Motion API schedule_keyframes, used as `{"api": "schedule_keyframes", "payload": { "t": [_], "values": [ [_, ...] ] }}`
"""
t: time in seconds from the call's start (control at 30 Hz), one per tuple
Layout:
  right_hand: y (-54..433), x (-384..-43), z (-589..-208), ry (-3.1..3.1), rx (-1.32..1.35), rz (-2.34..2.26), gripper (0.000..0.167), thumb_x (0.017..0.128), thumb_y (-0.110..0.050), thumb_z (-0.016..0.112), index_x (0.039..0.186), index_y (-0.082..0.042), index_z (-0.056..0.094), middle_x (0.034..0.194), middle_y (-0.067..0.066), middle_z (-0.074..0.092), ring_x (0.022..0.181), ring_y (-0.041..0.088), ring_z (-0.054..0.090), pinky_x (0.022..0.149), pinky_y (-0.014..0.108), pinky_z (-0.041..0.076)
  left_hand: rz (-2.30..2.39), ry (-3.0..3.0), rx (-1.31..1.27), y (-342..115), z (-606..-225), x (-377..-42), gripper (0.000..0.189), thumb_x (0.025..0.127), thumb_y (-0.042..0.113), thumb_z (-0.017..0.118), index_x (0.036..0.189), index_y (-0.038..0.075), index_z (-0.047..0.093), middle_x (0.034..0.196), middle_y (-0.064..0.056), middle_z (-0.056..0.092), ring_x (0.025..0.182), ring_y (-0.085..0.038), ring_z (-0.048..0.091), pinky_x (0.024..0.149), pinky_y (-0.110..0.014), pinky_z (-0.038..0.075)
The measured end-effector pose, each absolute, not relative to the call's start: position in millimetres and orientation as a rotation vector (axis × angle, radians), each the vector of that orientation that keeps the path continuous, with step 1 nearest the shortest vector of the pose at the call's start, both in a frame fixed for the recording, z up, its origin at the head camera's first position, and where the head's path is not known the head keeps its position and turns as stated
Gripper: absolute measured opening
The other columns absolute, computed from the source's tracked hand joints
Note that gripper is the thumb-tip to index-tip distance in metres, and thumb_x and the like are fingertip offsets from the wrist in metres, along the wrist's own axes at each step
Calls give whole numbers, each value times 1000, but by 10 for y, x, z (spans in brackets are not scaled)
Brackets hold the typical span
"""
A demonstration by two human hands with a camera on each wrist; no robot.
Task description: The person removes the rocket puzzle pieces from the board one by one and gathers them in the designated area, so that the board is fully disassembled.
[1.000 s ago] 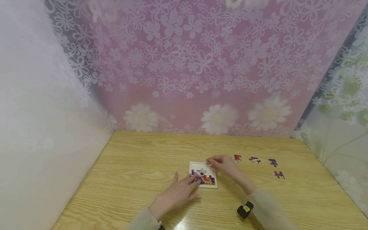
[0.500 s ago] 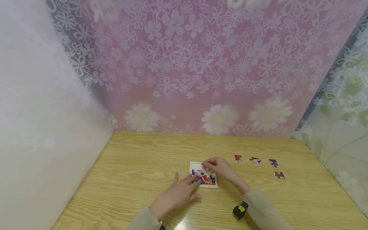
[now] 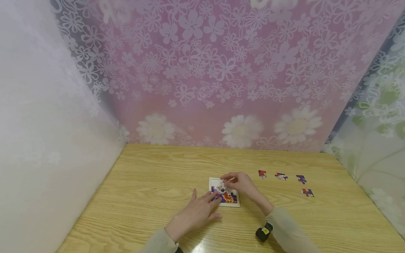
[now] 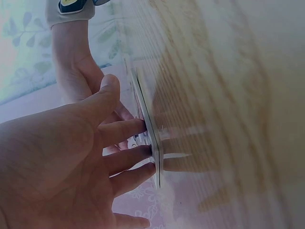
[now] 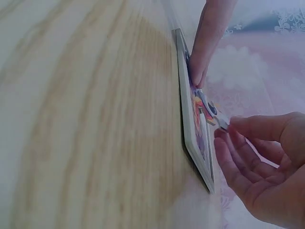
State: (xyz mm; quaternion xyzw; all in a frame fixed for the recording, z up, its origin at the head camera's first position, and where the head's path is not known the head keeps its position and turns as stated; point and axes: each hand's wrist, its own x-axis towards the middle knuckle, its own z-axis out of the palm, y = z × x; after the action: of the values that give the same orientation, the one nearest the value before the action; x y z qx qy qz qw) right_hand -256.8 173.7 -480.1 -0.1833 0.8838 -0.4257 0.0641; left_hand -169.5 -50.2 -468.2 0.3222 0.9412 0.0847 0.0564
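Observation:
A small jigsaw puzzle board (image 3: 233,205) with a pale frame lies on the table, its lower part filled with purple, red and orange pieces. My left hand (image 3: 197,211) rests its fingertips on the board's left side, fingers mostly straight, as the left wrist view also shows. Over the board's upper right, my right hand (image 3: 242,183) pinches a puzzle piece (image 5: 222,123) between thumb and fingers. In the right wrist view this whitish piece sits tilted, partly raised from the board. My right fingers hide part of it in the head view.
To the right lie several loose puzzle pieces: a red one (image 3: 262,174), a purple and white one (image 3: 281,176), a purple one (image 3: 301,179) and a red and purple one (image 3: 307,192). The wooden table (image 3: 152,175) meets a flowered pink curtain (image 3: 202,88) behind.
My right hand has moved left from the board's upper right corner to over its upper part. The left hand has stayed put, and the loose pieces have not moved.

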Motion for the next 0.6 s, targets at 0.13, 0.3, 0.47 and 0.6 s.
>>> {"api": "schedule_keyframes", "payload": {
  "t": [0.13,0.3,0.47,0.6],
  "values": [
    [1729,-2554,-4800,2640,-568,-1337,27,93,-5,71,120,-5,72,105,12,74,92,26,72,73,36,60,255,2862,983,-504,-4676,-1702,62,99,56,51,150,20,52,160,-5,40,145,-26,42,113,-71,27],
    [1725,-2530,-4805,2604,-587,-1349,26,94,-8,72,119,-4,72,105,11,74,90,23,73,72,33,60,271,2859,981,-501,-4673,-1698,61,100,55,52,149,19,53,160,-5,40,145,-27,42,113,-71,27],
    [1725,-2511,-4806,2568,-593,-1364,21,95,-10,71,115,-3,73,106,14,74,84,20,74,71,33,61,271,2858,980,-501,-4670,-1700,61,100,55,52,150,20,52,160,-5,40,145,-26,42,113,-71,26],
    [1714,-2502,-4802,2525,-562,-1402,20,96,-9,69,114,-2,73,108,16,73,80,20,73,71,33,61,268,2856,982,-503,-4673,-1707,61,100,56,51,150,20,52,160,-5,40,145,-26,42,113,-72,26]
  ]
}}
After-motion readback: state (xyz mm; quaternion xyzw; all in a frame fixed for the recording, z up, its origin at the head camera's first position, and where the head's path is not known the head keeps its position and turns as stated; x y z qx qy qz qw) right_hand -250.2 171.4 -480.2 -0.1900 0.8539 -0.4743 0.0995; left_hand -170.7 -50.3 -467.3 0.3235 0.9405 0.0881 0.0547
